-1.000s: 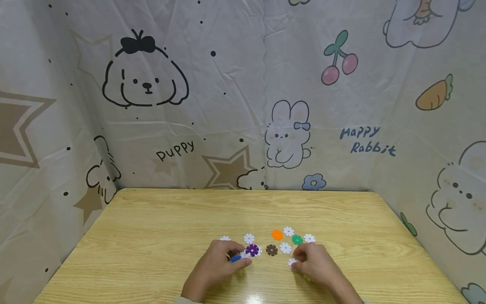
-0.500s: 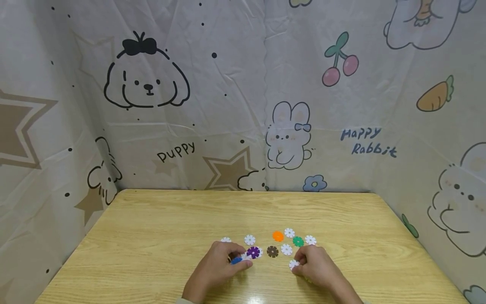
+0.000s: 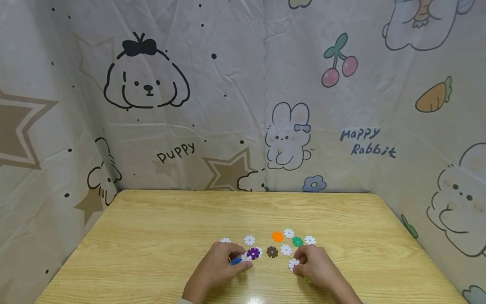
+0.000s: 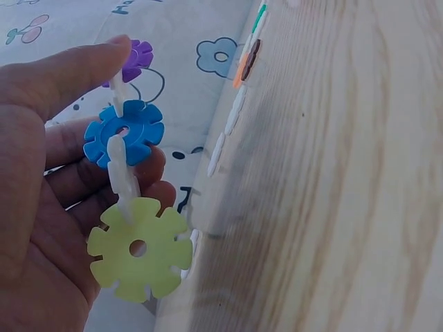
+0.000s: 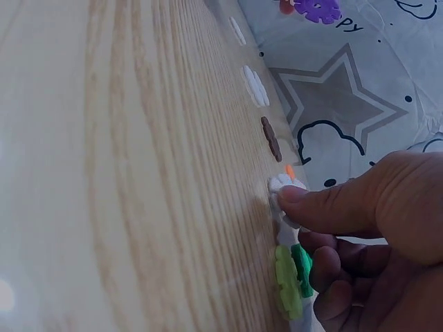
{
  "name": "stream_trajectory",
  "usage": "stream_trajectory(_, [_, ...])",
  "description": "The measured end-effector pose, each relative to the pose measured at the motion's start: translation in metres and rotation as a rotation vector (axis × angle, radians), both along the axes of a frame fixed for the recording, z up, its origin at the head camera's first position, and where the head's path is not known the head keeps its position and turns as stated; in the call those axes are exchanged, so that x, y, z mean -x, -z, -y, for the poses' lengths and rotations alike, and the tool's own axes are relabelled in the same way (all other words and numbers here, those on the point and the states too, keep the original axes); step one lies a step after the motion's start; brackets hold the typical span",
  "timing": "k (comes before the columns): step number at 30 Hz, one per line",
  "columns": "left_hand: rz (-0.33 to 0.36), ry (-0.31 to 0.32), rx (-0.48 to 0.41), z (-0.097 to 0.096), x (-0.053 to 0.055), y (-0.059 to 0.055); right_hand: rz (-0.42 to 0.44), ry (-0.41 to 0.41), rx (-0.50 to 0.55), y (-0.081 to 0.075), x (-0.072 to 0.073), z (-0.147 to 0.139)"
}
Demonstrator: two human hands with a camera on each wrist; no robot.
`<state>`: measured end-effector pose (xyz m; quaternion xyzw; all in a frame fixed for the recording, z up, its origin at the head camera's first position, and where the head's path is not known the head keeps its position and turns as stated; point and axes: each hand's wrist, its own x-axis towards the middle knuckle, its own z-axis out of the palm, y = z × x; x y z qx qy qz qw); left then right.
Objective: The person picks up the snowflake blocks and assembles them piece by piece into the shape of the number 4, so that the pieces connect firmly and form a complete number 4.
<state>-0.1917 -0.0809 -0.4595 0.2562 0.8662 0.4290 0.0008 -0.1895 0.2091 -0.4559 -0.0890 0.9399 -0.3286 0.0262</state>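
Note:
My left hand (image 3: 218,266) holds a chain of slotted plastic snowflake discs above the table. In the left wrist view the chain has a pale yellow disc (image 4: 138,249) at its near end, a blue disc (image 4: 124,133) in the middle and a purple disc (image 4: 138,61) near the thumb tip, with white discs seen edge-on linking them. My right hand (image 3: 319,264) pinches a white snowflake disc (image 3: 294,265) between thumb and fingers, low by the tabletop. Below that hand, in the right wrist view, lie a yellow-green disc (image 5: 287,282) and a green disc (image 5: 302,270).
Several loose discs lie on the wooden table (image 3: 152,228) beyond my hands, among them an orange one (image 3: 278,236), a brown one (image 3: 272,252) and white ones such as the white disc (image 3: 249,240). A printed cloth (image 3: 212,84) hangs behind the table and along its sides.

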Motion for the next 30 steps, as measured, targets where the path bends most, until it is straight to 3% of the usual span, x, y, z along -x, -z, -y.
stream_trajectory(11, [-0.006, -0.017, 0.018, -0.002, -0.001, -0.001, 0.044, -0.083, 0.026, 0.0, -0.003, -0.005])
stream_trajectory(18, [-0.015, -0.019, 0.048, -0.004, -0.002, -0.002, -0.013, -0.146, 0.049, 0.002, -0.004, -0.003])
stream_trajectory(30, [-0.038, -0.064, 0.104, -0.006, -0.002, -0.004, 0.001, -0.058, 0.211, -0.005, -0.003, 0.019])
